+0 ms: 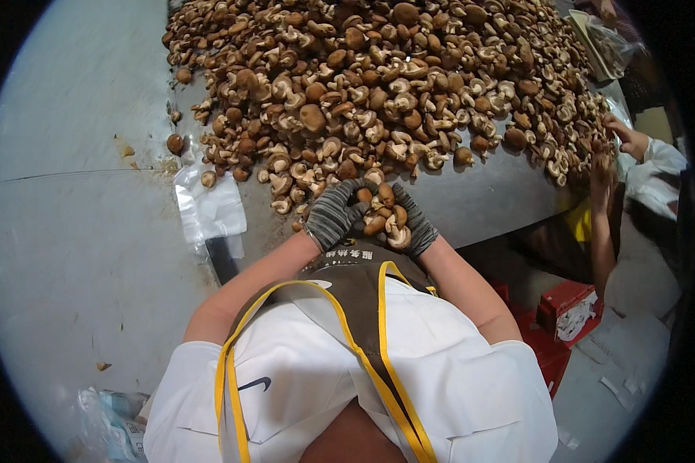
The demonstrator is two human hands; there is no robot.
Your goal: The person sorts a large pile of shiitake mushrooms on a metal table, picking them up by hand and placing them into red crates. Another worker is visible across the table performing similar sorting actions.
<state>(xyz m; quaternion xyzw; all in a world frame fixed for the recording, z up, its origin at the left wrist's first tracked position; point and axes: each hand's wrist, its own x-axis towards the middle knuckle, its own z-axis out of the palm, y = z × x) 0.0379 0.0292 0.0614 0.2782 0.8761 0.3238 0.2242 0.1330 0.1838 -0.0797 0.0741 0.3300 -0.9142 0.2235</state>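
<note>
Both my hands wear dark grey striped gloves and meet at the near edge of the table. My left hand (pixel 333 216) curls round the left side of a small cluster of shiitake mushrooms (pixel 384 210). Against the cluster's right side lies my right hand (pixel 417 224), its fingers partly hidden beneath and behind the mushrooms. Brown caps and pale stems show between the two palms. Just beyond the hands, a large heap of loose shiitake mushrooms (pixel 378 85) spreads over the metal table (pixel 479 197).
Clear plastic bags (pixel 211 204) hang at the table's left corner. A co-worker's hands (pixel 622 143) reach to the heap from the right. Red crates (pixel 567 310) stand on the floor at lower right. More plastic packaging (pixel 112 420) lies on the floor at lower left.
</note>
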